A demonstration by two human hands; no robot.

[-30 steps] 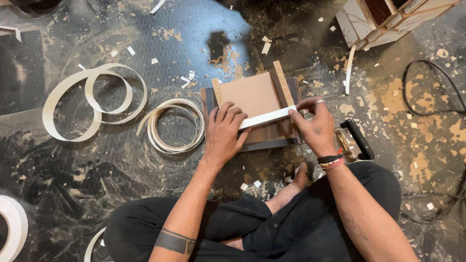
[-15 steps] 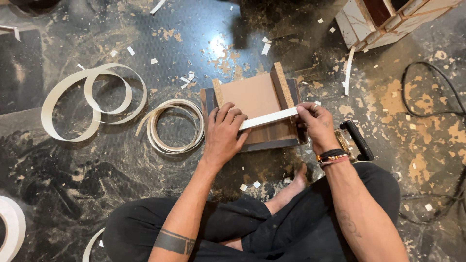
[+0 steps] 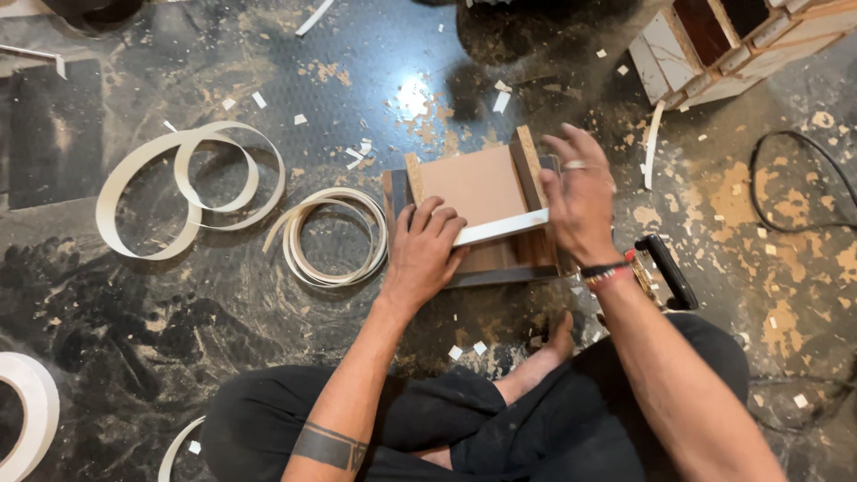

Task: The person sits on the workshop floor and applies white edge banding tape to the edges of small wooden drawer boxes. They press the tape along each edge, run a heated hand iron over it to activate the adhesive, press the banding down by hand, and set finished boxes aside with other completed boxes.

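The left hand (image 3: 427,245) lay flat, pressing the white strip (image 3: 500,227) on the board (image 3: 478,183). The right hand (image 3: 580,192) hovered open, fingers spread, over the strip's right end, holding nothing. Farther left lay coils (image 3: 335,236).

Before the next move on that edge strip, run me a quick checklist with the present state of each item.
1. Left hand presses on the near end of the white edge strip: ok.
2. Right hand has a grip on the strip: not ok, fingers spread open above its far end.
3. Strip lies along the brown board's near edge: ok.
4. Strip stuck down full length: cannot tell.
5. Black-handled tool lies close by the right wrist: ok.
6. Spare strip coils lie apart from the board: ok.
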